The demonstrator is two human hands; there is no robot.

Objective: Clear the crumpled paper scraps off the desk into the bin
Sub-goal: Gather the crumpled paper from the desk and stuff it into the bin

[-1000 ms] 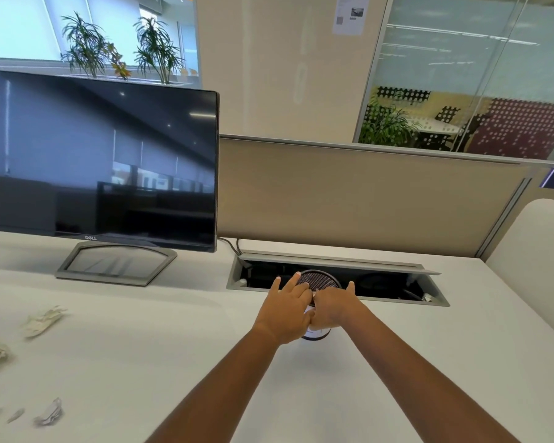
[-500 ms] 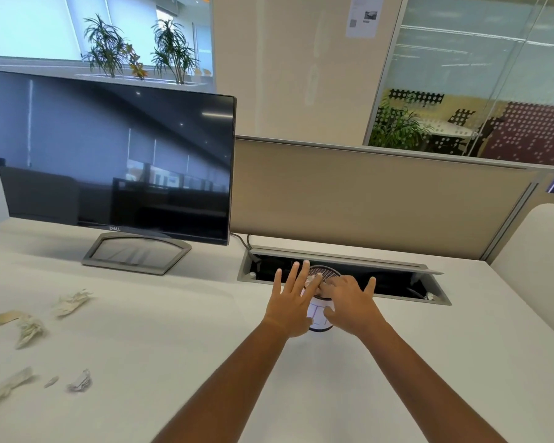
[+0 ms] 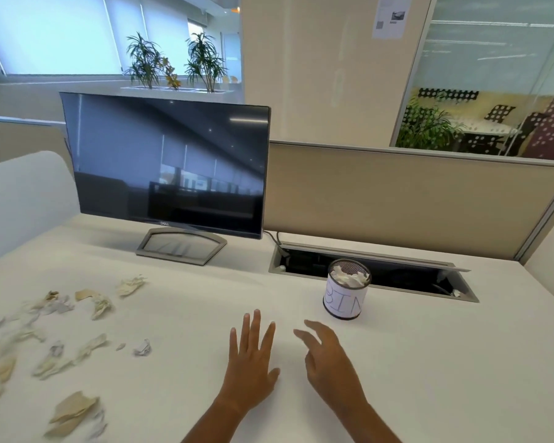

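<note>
Withdrawn from the bin [image 3: 346, 294] since half a second ago: both hands, previously pressed over its rim, are now seen nearer the viewer, and the bin is fully uncovered.

Bin: small mesh cup, upright, long axis vertical, mouth pointing up. A white label reading "BIN" is wrapped round its wall. White crumpled paper [image 3: 349, 278] is seen inside, up to the rim. It stands on the desk [image 3: 429, 362], just in front of the open cable tray [image 3: 397, 276].

Left hand [image 3: 251, 362]: placed left of and nearer than the bin, palm down, fingers spread and pointing away toward the monitor [image 3: 168, 164]. Nothing is held; whether the palm touches the desk cannot be told.

Right hand [image 3: 328, 362]: placed just in front of the bin, apart from it, fingers loosely curved and pointing up-left. Nothing is held.

Paper scraps [image 3: 61, 340]: scattered on the desk well to the left of the bin, white and tan, partly blurred. One small grey-white ball [image 3: 142, 347] lies nearest the left hand. A larger tan piece [image 3: 74, 407] lies at the near-left edge, long axis running roughly from near-left to far-right.

Monitor: screen dark, standing left of and behind the bin.
</note>
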